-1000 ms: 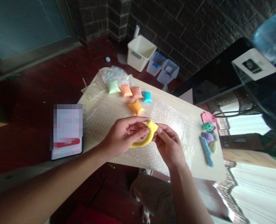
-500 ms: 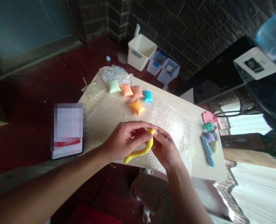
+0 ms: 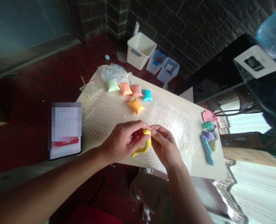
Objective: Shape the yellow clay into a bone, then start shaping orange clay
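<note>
A roll of yellow modelling clay hangs in a curve between my hands, its upper end bent over into a small loop. My left hand pinches that upper end between thumb and forefinger. Closed against the same end from the other side is my right hand, thumb and fingertips on the clay. The roll's lower end curls leftward below my left thumb. Beneath both hands lies a sheet of bubble wrap. Beyond them is an orange-yellow clay packet.
Green, orange, salmon and blue packets line the table's far side by crumpled plastic bags. Shaped clay pieces, including a blue roll, lie at the right end. A tablet stands left. Bins sit on the floor.
The clay's upper end has been bent further into a loop. Its lower tail has swung rightward and up. My fingers have shifted slightly, with both hands still on the clay.
</note>
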A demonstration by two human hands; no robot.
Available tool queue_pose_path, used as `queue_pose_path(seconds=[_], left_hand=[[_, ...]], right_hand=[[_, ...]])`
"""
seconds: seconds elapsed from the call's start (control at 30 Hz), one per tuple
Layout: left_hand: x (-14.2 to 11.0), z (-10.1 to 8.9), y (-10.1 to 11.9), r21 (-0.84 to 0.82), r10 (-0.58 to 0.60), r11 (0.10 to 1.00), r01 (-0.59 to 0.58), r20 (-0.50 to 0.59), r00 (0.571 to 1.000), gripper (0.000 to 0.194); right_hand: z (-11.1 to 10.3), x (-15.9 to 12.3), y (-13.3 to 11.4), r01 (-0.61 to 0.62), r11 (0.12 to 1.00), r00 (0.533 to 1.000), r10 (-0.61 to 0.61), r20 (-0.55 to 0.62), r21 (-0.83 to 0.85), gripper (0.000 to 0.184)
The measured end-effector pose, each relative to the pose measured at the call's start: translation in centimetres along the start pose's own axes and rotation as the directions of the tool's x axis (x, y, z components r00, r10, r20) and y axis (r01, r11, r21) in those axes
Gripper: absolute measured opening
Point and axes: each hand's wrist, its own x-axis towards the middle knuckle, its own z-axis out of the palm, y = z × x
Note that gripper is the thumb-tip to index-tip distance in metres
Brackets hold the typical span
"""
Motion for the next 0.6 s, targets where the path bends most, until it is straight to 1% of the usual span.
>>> queue_pose_path(seconds=[0.23, 0.4, 0.47, 0.6], left_hand=[[0.06, 0.01, -0.11, -0.028, -0.021, 0.999, 0.021, 0.02, 1.0, 0.012], [-0.06, 0.07, -0.36, 0.0, -0.026, 1.0, 0.026, -0.011, 1.0, 0.012], [-0.06, 0.08, -0.31, -0.039, -0.051, 0.998, 0.051, 0.001, 0.999, 0.015], [0.06, 0.12, -0.17, -0.161, -0.093, 0.982, 0.1, 0.053, 0.994, 0.029]], right_hand=[[-0.18, -0.05, -0.03, 0.002, 1.0, 1.0, -0.002, -0.011, 0.013, 0.016], [-0.21, -0.04, -0.08, -0.012, 0.999, 0.999, 0.013, -0.035, 0.029, 0.016], [-0.18, -0.05, -0.14, -0.011, 0.999, 0.999, 0.012, -0.041, 0.034, 0.016], [-0.16, -0.04, -0.29, -0.011, 0.999, 0.999, 0.013, -0.051, 0.035, 0.018]])
